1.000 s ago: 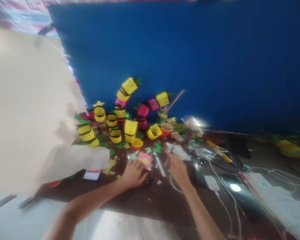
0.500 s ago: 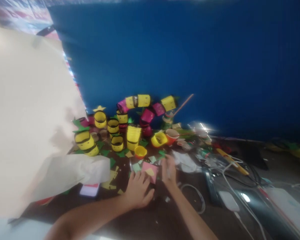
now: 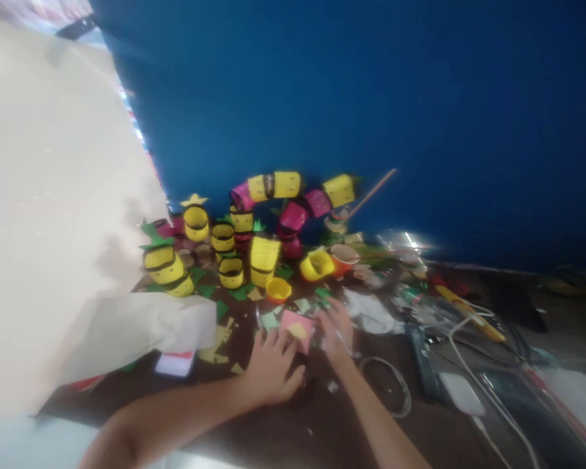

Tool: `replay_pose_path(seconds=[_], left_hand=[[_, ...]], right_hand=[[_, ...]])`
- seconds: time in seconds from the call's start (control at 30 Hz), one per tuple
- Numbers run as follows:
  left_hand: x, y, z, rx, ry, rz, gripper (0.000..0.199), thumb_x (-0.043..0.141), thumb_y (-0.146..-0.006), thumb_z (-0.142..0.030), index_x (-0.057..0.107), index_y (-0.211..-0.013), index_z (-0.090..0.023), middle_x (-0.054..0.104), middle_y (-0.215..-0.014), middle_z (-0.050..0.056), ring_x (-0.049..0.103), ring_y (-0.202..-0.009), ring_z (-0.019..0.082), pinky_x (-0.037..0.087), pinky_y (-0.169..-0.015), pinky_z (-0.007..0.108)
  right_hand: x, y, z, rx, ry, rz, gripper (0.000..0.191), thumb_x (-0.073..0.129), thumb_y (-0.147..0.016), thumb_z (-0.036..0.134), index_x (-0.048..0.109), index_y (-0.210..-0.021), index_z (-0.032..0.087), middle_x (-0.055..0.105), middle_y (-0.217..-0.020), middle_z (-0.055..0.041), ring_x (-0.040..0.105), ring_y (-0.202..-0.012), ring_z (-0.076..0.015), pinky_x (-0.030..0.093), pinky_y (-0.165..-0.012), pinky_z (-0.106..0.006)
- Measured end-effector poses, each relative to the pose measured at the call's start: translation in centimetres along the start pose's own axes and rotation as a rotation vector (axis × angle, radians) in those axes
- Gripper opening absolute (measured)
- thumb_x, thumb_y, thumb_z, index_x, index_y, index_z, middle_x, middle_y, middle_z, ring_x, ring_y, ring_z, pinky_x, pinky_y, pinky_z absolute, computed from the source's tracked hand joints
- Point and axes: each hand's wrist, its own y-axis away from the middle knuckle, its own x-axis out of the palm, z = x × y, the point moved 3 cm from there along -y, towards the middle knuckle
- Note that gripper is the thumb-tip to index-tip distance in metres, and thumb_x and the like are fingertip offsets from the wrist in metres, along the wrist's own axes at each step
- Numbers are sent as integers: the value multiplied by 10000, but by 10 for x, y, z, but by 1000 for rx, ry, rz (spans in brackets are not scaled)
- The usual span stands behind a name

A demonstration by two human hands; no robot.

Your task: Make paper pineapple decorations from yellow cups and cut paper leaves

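On the dark brown tabletop (image 3: 273, 430), in from its near edge, I'm spreading my left hand (image 3: 271, 370) onto a square pink paper sheet (image 3: 303, 320); my right hand (image 3: 338, 327) is curving just beside it, grip too blurred to tell. A yellow paper scrap (image 3: 297, 330) is lying atop it.

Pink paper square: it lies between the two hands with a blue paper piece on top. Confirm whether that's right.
Not quite: the paper piece on top is yellow, not blue, as the head view shows. The pink paper square does lie between the left hand and the right hand.
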Motion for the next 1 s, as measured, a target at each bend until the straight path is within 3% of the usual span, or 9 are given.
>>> replay_pose_path(seconds=[0.07,0.2,0.37,0.57,0.83,1.0], left_hand=[[-2,1,0,-8,-20,12,443,350,-834,-475,480,-1175,-224,494,-1186,83,424,-980,267,301,-808,450],[-2,3,-1,-14,-44,10,407,335,-842,-478,512,-1114,-233,489,-1207,68,422,-986,264,289,-816,445],[-1,5,-2,3,-43,-5,423,339,-841,-479,494,-1149,-234,495,-1198,65,428,-969,254,296,-788,421],[1,4,-2,16,-46,-1,418,352,-831,-476,514,-1111,-210,496,-1172,76,434,-937,249,299,-770,415],[0,7,-7,101,36,53,431,338,-827,-467,500,-1114,-189,527,-1126,80,441,-924,250,312,-742,419],[4,8,-8,106,43,57,445,323,-835,-461,509,-1124,-177,530,-1131,92,434,-930,254,313,-748,437]], right_hand=[[3,2,3,32,-89,32,308,512,-771,399,554,-989,184,646,-775,-46,604,-648,-176,492,-593,-303],[6,6,6,64,-48,118,189,585,-728,366,585,-779,184,600,-635,-9,561,-565,-142,464,-530,-253],[11,8,8,20,-11,260,187,576,-735,372,583,-734,185,572,-586,9,534,-529,-123,437,-500,-225],[18,4,20,-65,158,269,395,547,-757,397,402,-461,178,397,-455,42,387,-467,-87,340,-465,-210],[21,6,16,-85,272,297,423,507,-769,382,299,-456,187,287,-447,55,309,-447,-73,261,-421,-202],[23,9,11,-178,321,324,378,469,-758,306,293,-445,186,290,-438,50,298,-442,-74,247,-414,-204]])
